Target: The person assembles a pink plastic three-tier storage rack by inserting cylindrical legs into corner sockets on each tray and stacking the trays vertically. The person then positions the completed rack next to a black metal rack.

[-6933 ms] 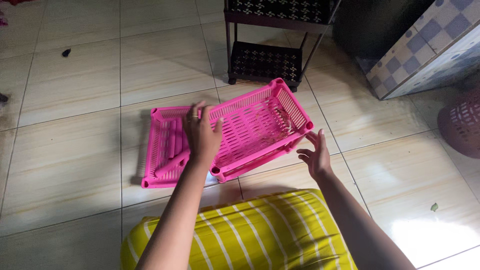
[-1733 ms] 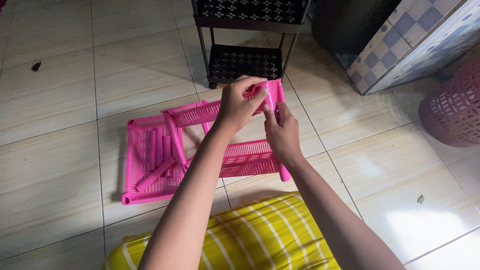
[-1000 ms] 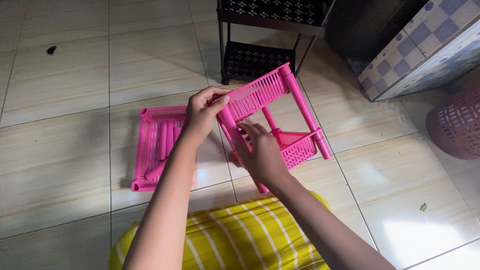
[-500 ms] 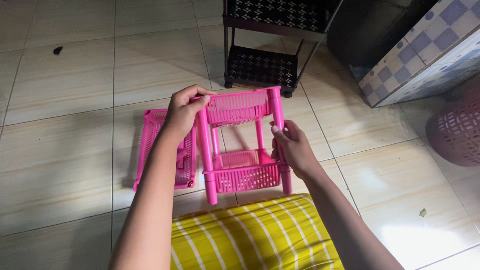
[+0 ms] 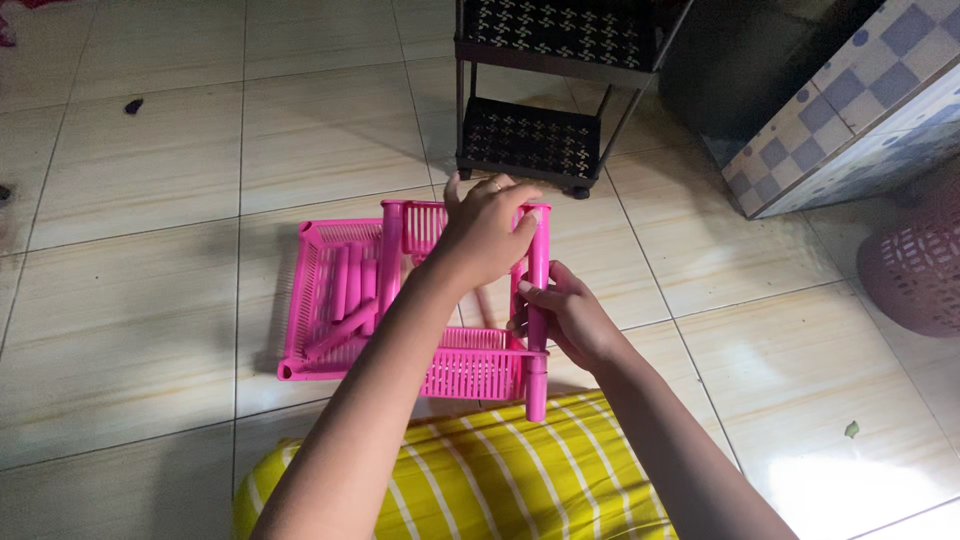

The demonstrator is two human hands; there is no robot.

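Observation:
A pink plastic rack of two basket shelves joined by pink posts stands upright on the tiled floor in front of me. My left hand rests on top of its upper shelf and grips it. My right hand is wrapped around the near right post. Just left of the rack lies a separate pink basket tray flat on the floor, with several loose pink tubes inside it.
A black metal shelf unit stands right behind the rack. A checkered blue and white cabinet is at the far right, with a pink perforated basket beside it. My lap in yellow striped cloth fills the bottom.
The pink rack has been turned from lying tilted to standing upright on its posts. My left hand moved onto its top and my right hand onto the near right post.

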